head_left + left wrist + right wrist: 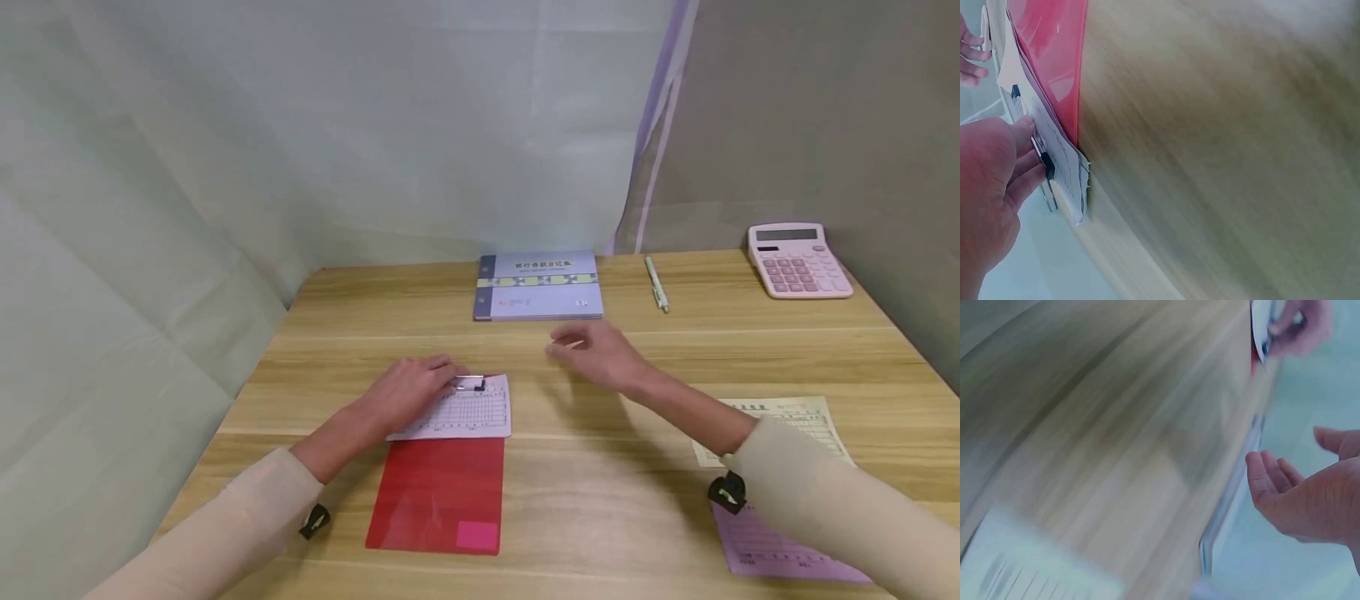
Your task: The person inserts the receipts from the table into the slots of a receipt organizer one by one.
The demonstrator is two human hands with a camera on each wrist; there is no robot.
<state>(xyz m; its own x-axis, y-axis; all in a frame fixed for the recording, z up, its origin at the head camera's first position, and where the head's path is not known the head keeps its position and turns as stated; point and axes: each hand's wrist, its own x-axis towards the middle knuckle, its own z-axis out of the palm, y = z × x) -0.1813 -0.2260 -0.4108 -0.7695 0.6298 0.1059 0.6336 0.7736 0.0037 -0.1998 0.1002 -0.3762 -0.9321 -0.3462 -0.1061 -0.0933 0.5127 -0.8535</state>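
A small stack of white printed forms (474,413) lies over the top part of a red folder (442,487) with a pink label. A black binder clip (471,384) with wire handles sits at the stack's top edge. My left hand (408,392) pinches this clip between thumb and fingers, as the left wrist view shows up close. My right hand (600,354) hovers above the table to the right of the forms, its fingers loosely bent and nothing between them. Just beyond it lies a blue-purple account book (538,287).
At the back right lie a pale green pen (656,285) and a pink calculator (801,262). A yellowish form (813,421) and a purple form (780,550) lie at the right, partly hidden by my right forearm. A pale curtain (450,125) hangs behind the table.
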